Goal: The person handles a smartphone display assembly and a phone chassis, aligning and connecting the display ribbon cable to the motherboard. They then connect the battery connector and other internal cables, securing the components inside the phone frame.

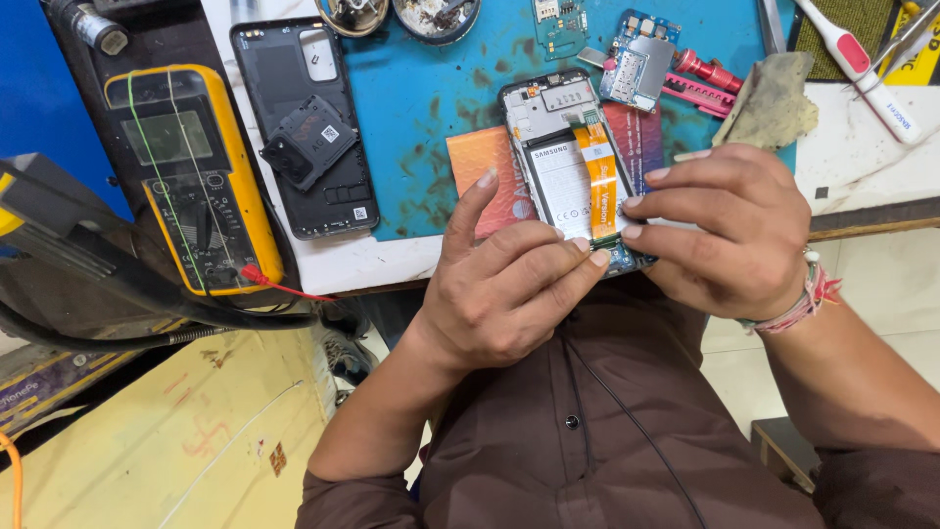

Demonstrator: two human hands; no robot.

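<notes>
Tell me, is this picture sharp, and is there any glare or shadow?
Head view: evenly lit and sharp on the opened phone and both hands, left hand, right hand; soft shadows only; mild sheen on the yellow multimeter; edges bend slightly.

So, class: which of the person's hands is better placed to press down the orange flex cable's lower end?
Probably the left hand: its fingertips sit at the lower end of the orange flex cable, while the right hand grips the opened phone's edge.

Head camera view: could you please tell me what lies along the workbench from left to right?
Yellow multimeter → black phone back cover → opened phone held by the left hand and the right hand → pink tool → white-and-red toothbrush.
</notes>
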